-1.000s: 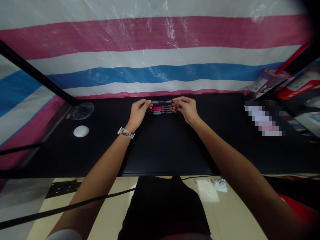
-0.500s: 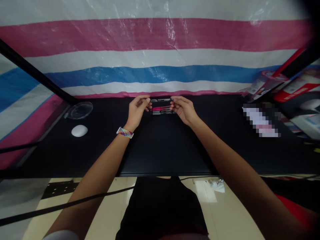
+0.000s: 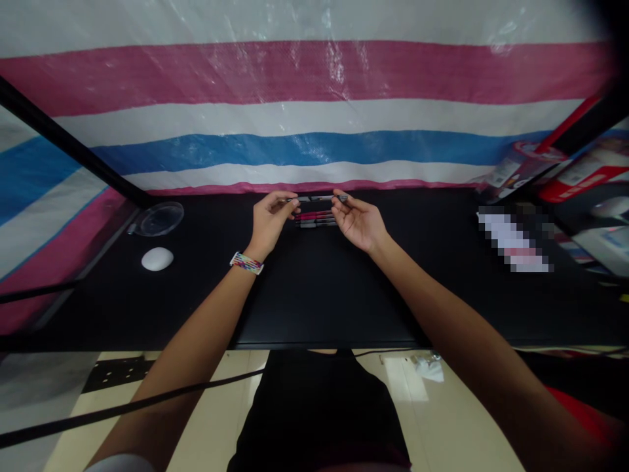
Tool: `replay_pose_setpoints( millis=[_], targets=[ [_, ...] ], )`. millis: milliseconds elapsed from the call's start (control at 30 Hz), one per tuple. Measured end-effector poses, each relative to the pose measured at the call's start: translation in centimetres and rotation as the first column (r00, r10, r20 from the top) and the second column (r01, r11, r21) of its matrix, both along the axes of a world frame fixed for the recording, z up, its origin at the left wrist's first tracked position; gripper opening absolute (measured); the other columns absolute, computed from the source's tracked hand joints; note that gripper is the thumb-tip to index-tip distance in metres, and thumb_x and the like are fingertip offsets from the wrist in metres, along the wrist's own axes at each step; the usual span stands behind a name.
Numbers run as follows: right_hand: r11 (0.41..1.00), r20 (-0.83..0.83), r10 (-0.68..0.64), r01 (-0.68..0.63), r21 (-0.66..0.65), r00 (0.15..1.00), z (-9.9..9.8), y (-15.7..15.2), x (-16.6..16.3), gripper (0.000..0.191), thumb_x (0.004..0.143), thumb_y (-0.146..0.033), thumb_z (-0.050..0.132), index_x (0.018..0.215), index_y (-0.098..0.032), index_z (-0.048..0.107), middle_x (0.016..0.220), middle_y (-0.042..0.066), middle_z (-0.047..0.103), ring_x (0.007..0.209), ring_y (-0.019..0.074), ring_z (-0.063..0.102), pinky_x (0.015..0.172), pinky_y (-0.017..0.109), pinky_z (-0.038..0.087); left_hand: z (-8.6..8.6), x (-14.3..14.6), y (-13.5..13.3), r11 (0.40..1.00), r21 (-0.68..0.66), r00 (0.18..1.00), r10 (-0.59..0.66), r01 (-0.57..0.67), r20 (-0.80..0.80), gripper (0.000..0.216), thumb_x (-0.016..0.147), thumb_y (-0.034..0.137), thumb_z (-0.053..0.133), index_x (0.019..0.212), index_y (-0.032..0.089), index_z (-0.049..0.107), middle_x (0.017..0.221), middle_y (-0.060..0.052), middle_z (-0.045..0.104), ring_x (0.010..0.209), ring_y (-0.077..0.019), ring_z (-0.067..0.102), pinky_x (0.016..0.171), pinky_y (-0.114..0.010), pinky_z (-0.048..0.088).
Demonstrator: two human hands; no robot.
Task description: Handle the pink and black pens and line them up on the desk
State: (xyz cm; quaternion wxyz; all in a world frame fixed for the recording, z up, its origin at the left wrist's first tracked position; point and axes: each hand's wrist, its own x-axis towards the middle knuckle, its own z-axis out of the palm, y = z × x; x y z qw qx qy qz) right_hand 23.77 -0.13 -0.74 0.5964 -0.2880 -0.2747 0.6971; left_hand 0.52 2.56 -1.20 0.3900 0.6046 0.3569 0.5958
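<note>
A dark pen with a pale barrel lies level between my two hands near the back of the black table. My left hand pinches its left end between thumb and fingers. At the other end, the fingertips of my right hand grip the pen, with the palm partly turned up. Just below it several pens lie side by side in a row, among them a red pen and a grey pen. My fingers partly cover the ends of that row.
On the left of the black table are a white rounded object and a clear round lid. A clear tub with a reddish rim stands back right, near a pixelated item. Striped sheeting hangs behind.
My right-hand fingers have shifted along the pen and opened out somewhat, so its right end now shows. The left hand still grips the other end. The row of pens stays put.
</note>
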Motion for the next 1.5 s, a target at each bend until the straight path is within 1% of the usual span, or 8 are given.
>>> replay_pose_setpoints(
  millis=[200, 333, 467, 667, 900, 1067, 1333, 1500],
  targets=[
    [0.999, -0.103, 0.033, -0.030, 0.034, 0.994, 0.15, -0.15, 0.04, 0.031, 0.101, -0.026, 0.053, 0.119, -0.016, 0.076, 0.109, 0.009, 0.084, 0.113, 0.0198, 0.079, 0.109, 0.035, 0.065, 0.03, 0.18, -0.20, 1.000, -0.007, 1.000, 0.007, -0.007, -0.010, 0.018, 0.086, 0.034, 0.088, 0.099, 0.024, 0.081, 0.089, -0.004, 0.080, 0.080, -0.0167, 0.080, 0.067, -0.027, 0.063],
    [1.000, -0.129, 0.003, -0.006, -0.024, 0.992, 0.05, 0.01, 0.07, 0.027, 0.097, -0.021, 0.057, 0.115, -0.016, 0.076, 0.099, 0.007, 0.083, 0.103, 0.0174, 0.080, 0.105, 0.030, 0.065, 0.08, 0.28, -0.35, 1.000, -0.018, 1.000, 0.007, -0.007, -0.013, 0.019, 0.086, 0.035, 0.089, 0.099, 0.024, 0.081, 0.090, -0.004, 0.081, 0.080, -0.0177, 0.080, 0.068, -0.029, 0.063],
    [1.000, -0.106, -0.006, 0.006, -0.006, 0.994, 0.17, -0.19, 0.21, 0.029, 0.095, -0.021, 0.058, 0.117, -0.016, 0.076, 0.099, 0.007, 0.083, 0.104, 0.0169, 0.079, 0.103, 0.028, 0.065, 0.28, 0.40, -0.58, 1.000, -0.009, 1.000, 0.022, -0.022, -0.006, 0.017, 0.085, 0.033, 0.089, 0.099, 0.025, 0.082, 0.092, -0.004, 0.082, 0.080, -0.0174, 0.080, 0.069, -0.029, 0.063],
    [0.997, -0.035, -0.019, 0.022, 0.068, 0.999, 0.71, -0.62, 0.31, 0.041, 0.095, -0.036, 0.058, 0.126, -0.014, 0.074, 0.110, 0.012, 0.083, 0.121, 0.0257, 0.076, 0.104, 0.037, 0.066, 0.46, 0.54, -0.75, 0.999, 0.005, 0.998, 0.054, -0.054, -0.033, 0.017, 0.086, 0.034, 0.088, 0.099, 0.026, 0.081, 0.091, -0.004, 0.082, 0.080, -0.0178, 0.080, 0.073, -0.031, 0.063],
    [0.997, 0.092, -0.066, 0.062, 0.045, 0.994, 0.41, -0.56, -0.04, 0.035, 0.091, -0.027, 0.063, 0.123, -0.021, 0.073, 0.109, 0.009, 0.082, 0.127, 0.0252, 0.075, 0.106, 0.038, 0.067, 0.51, 0.64, -0.80, 0.998, 0.012, 0.997, 0.069, -0.068, -0.028, 0.017, 0.086, 0.034, 0.087, 0.099, 0.026, 0.081, 0.090, -0.003, 0.081, 0.078, -0.0172, 0.079, 0.071, -0.031, 0.063],
    [0.995, 0.150, -0.043, 0.029, 0.094, 0.988, 0.74, -0.93, -0.12, 0.044, 0.096, -0.038, 0.061, 0.136, -0.021, 0.071, 0.116, 0.010, 0.082, 0.130, 0.0281, 0.074, 0.103, 0.042, 0.068, 0.60, 0.47, -0.88, 0.995, 0.035, 0.994, 0.098, -0.096, -0.051, 0.017, 0.088, 0.035, 0.086, 0.100, 0.025, 0.080, 0.091, -0.004, 0.081, 0.080, -0.0180, 0.079, 0.071, -0.031, 0.062],
    [0.997, 0.020, -0.075, 0.075, 0.006, 0.997, 0.51, -0.62, -0.44, 0.041, 0.094, -0.025, 0.059, 0.132, -0.022, 0.072, 0.112, 0.008, 0.083, 0.126, 0.0257, 0.076, 0.104, 0.043, 0.069, 0.44, 0.69, -0.92, 0.996, 0.026, 0.995, 0.092, -0.091, -0.042, 0.023, 0.086, 0.041, 0.089, 0.098, 0.024, 0.080, 0.088, -0.004, 0.081, 0.078, -0.0179, 0.079, 0.075, -0.032, 0.064],
    [0.997, 0.052, -0.035, 0.032, 0.064, 0.998, 0.33, -0.84, -0.44, 0.045, 0.092, -0.029, 0.064, 0.135, -0.023, 0.071, 0.112, 0.009, 0.083, 0.122, 0.0265, 0.078, 0.103, 0.043, 0.068, 0.38, 0.41, -0.69, 0.993, 0.040, 0.994, 0.109, -0.108, -0.015, 0.019, 0.086, 0.037, 0.090, 0.099, 0.025, 0.081, 0.088, -0.004, 0.081, 0.079, -0.0179, 0.080, 0.074, -0.032, 0.064]
  ],
)
